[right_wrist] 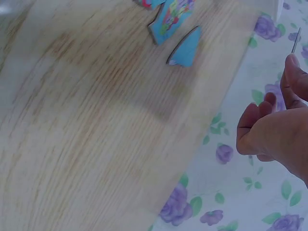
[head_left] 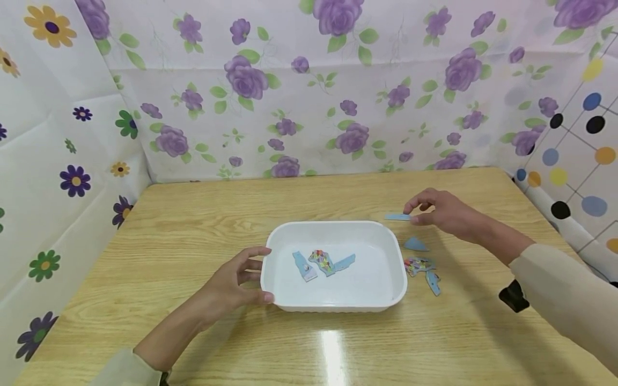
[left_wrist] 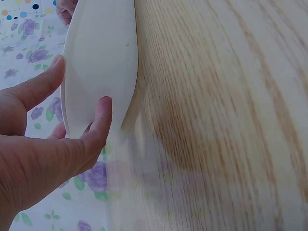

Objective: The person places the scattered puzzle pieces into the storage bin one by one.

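A white plastic tray (head_left: 338, 295) stands on the wooden table, with several flat puzzle pieces, blue and map-like, on its floor. My left hand (head_left: 243, 276) holds the tray's left end, thumb at the near corner and fingers along the outer wall. In the left wrist view the fingers (left_wrist: 103, 118) rest against that wall. Beyond the tray's far right corner, my right hand (head_left: 441, 212) pinches a narrow light-blue puzzle piece (head_left: 397, 217) between thumb and finger. The right wrist view shows this piece edge-on above the thumb.
Right of the tray lie a blue triangular piece (head_left: 416, 245), a multicoloured piece (head_left: 419, 265) and a small blue piece (head_left: 433, 282). Flower-printed sheeting (head_left: 289, 107) rises behind the wooden table (head_left: 193, 230), and a dotted sheet (head_left: 579, 161) stands on the right.
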`<action>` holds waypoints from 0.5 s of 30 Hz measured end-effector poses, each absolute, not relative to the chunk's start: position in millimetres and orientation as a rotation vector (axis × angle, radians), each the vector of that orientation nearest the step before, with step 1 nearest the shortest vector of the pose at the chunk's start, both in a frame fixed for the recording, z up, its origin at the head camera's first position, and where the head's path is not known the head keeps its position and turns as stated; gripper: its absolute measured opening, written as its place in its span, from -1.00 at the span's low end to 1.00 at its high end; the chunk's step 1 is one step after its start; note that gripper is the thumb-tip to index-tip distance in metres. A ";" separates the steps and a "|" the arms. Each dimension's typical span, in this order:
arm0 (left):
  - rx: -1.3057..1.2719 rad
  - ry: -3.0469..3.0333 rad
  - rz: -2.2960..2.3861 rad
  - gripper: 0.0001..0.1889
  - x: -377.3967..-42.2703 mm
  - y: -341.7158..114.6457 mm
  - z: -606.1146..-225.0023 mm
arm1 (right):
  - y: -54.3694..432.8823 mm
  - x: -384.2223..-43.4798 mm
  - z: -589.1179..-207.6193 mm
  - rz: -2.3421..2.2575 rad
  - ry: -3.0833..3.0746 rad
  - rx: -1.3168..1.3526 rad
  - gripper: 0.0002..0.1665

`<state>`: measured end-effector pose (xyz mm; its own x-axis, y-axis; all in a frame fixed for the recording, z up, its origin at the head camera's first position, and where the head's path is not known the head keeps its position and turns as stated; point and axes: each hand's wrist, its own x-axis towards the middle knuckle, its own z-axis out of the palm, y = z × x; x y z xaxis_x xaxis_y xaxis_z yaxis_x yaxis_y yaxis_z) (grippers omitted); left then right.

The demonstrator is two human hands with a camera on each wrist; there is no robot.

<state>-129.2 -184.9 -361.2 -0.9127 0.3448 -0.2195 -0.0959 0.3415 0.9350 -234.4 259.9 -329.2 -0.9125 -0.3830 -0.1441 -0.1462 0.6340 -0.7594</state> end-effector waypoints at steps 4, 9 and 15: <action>0.222 2.229 1.593 -0.07 -128.8 -185.2 -361.6 | 249.6 -230.5 -324.3 -1.165 2.554 -0.465 -0.74; 0.219 2.224 1.602 -0.07 -129.1 -185.7 -359.9 | 234.0 -225.8 -318.5 -1.172 2.538 -0.555 -0.80; 0.245 2.199 1.621 -0.07 -129.2 -186.6 -358.7 | 219.3 -220.8 -316.1 -1.198 2.489 -0.562 -0.83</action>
<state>-129.2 -186.6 -358.7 -0.9064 0.3669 -0.2092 -0.0913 0.3134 0.9452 -220.8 219.3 -316.1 -0.8709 -0.4779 -0.1148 -0.2084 0.5705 -0.7944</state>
